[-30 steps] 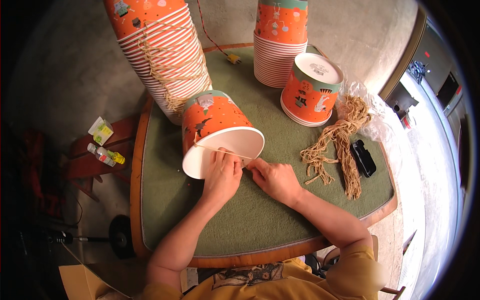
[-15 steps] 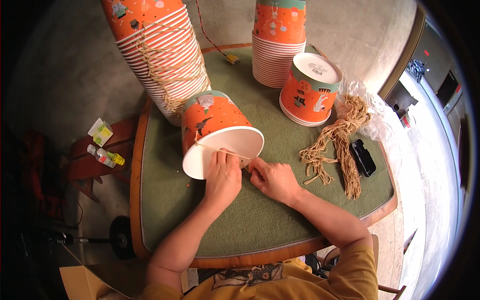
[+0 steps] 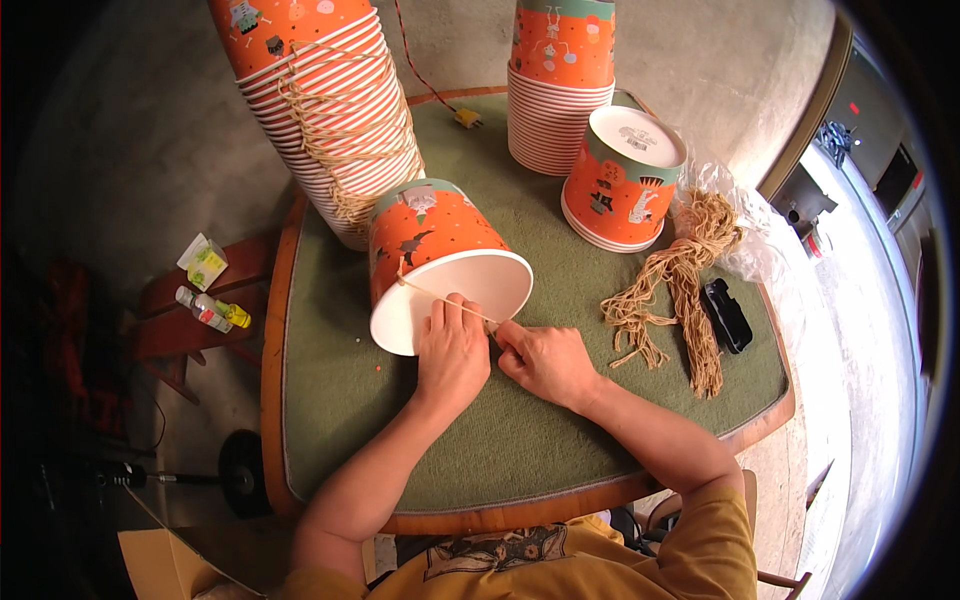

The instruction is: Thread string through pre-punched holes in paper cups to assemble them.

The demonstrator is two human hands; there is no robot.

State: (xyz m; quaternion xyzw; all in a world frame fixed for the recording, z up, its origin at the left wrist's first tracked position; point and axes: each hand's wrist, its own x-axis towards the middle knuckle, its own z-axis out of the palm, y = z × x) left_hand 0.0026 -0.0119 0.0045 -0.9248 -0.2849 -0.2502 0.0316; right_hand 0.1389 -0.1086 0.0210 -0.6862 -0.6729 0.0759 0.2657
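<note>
An orange paper bucket (image 3: 445, 235) with a green base band lies tipped on its side, its white mouth toward me. A thin tan string (image 3: 428, 291) is fixed at the left of its rim and runs across the mouth to my fingers. My left hand (image 3: 452, 355) is closed at the near rim, fingers inside the mouth beside the string, thumb hidden. Close by on its right, my right hand (image 3: 548, 362) is closed, thumb and forefinger pinched on the string's end at the rim. The exact spot between the fingertips is partly covered.
A tall leaning stack of buckets (image 3: 335, 130) strung with cord stands back left. Another stack (image 3: 560, 110) and upturned buckets (image 3: 625, 185) stand at the back. A bundle of tan strings (image 3: 685, 290), a black case (image 3: 727, 316) and a plastic bag (image 3: 745, 235) lie at right on the green-topped table (image 3: 440, 470).
The bucket's mouth has turned slightly upward and a little to the right. My left hand has shifted slightly right, closer to my right hand, which stays nearly still.
</note>
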